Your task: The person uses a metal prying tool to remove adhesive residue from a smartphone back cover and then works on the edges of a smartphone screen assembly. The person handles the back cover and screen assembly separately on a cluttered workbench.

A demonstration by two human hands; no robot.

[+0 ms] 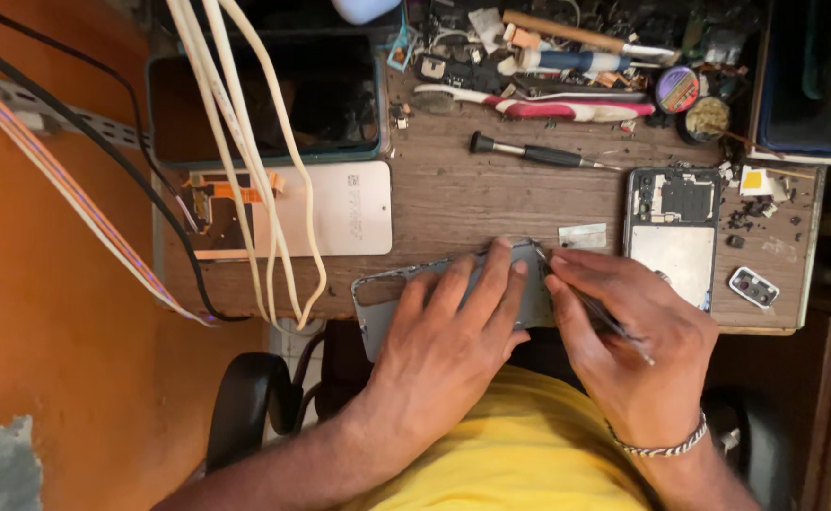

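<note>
While left hand [453, 326] presses flat, hiding much of grey phone cover [387, 293], right hand [623, 341] pinches thin tweezers [593, 312], tip unclear

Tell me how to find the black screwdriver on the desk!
Start at the wooden desk and look along its cluttered far edge. Just nearer than the red-and-white toothbrush lies the screwdriver, alone on bare wood: all-black handle, thin metal tip pointing toward the opened phone.

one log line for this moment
left hand: flat on phone cover | right hand: holds tweezers at cover edge | open phone beside, on desk
</note>
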